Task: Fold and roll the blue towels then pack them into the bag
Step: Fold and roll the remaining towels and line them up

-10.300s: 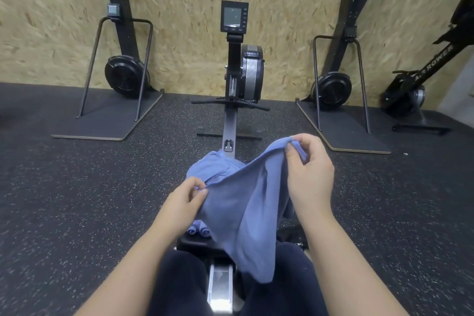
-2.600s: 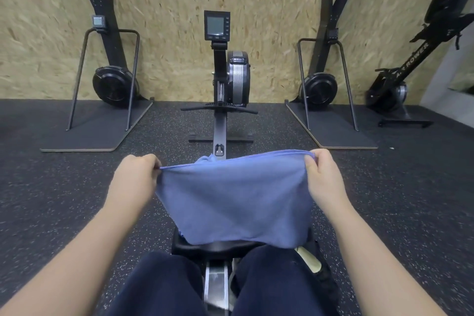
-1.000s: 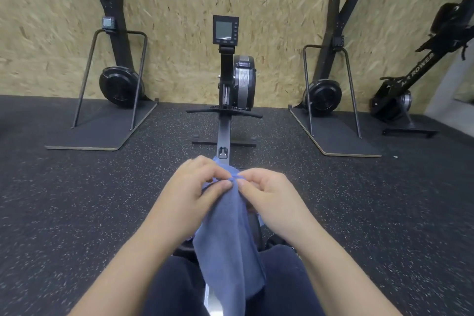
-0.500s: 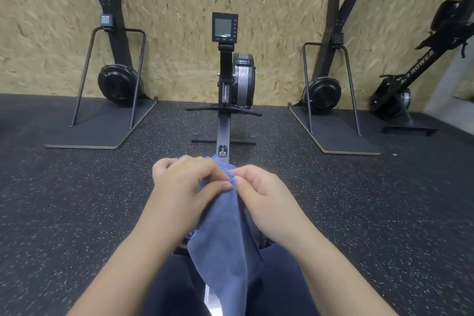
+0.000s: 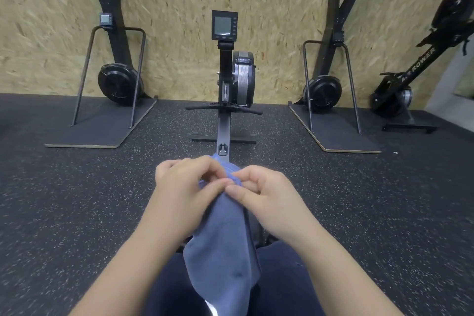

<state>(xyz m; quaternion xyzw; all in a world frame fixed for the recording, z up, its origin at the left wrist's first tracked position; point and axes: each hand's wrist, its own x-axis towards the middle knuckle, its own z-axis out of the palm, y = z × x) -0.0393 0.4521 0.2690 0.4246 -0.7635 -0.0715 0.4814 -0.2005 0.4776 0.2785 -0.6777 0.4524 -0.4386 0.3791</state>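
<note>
Item: blue towel [image 5: 223,251], folded lengthwise, hanging over the lap, top corners pinched together by left hand [image 5: 187,192] and right hand [image 5: 264,195]; advice: align edges squarely before rolling tight; bag not visible.

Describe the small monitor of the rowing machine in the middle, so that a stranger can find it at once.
Look at the chipboard wall at the back, then at the rowing machine standing centred before it, between two ski machines. The monitor is the black square box with a grey screen on top of its upright arm. It is larger and more central than the tiny display on the left ski machine.
</note>
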